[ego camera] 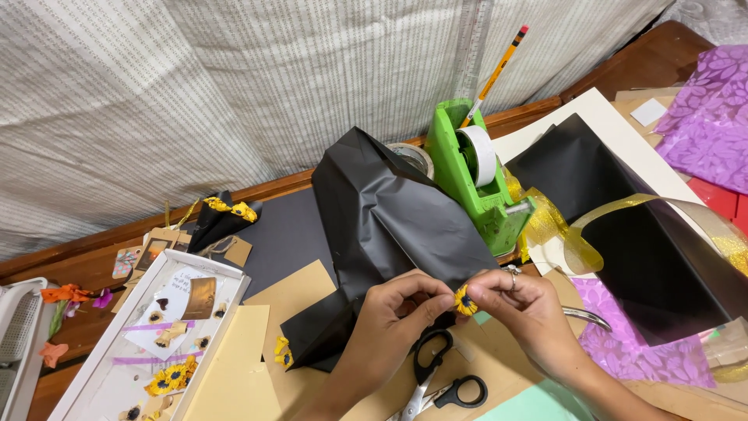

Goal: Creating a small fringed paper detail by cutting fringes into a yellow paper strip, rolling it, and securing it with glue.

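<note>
Black-handled scissors (436,380) lie on the tabletop (304,292) under the hands. Left hand (397,308) and right hand (520,304) pinch a tiny yellow paper sunflower (464,300) against crinkled black paper (389,226); it looks light and crushable, best held by its edges.

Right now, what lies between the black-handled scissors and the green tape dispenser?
In the head view, the crumpled black paper and both hands, left hand and right hand, pinching a small yellow flower.
</note>
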